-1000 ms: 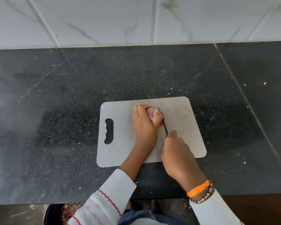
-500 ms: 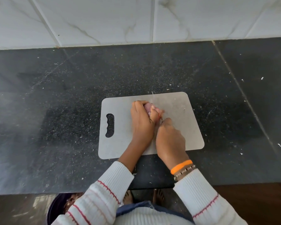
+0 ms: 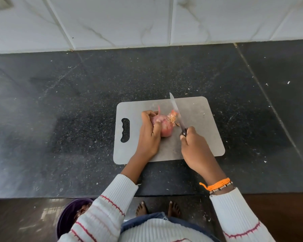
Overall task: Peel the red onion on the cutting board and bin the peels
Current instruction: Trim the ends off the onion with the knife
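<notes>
The red onion (image 3: 165, 125) lies on the grey cutting board (image 3: 199, 119) in the middle of the dark counter. My left hand (image 3: 148, 137) grips the onion from its left side, fingers curled over it. A frayed, papery root end (image 3: 172, 117) sticks out on the onion's right. My right hand (image 3: 195, 147) holds a knife by its dark handle; the knife blade (image 3: 176, 110) points away from me and lies against that root end. A thin pink strip of peel stands up behind my left fingers.
A purple bin (image 3: 68, 215) with peels inside stands on the floor below the counter edge, left of my bare feet. White tiled wall (image 3: 147, 20) runs along the back. Small scraps speckle the black counter (image 3: 59, 110).
My right hand has drawn back toward me and to the right, so the knife blade shows again at the onion's root end. More of the onion is uncovered now.
</notes>
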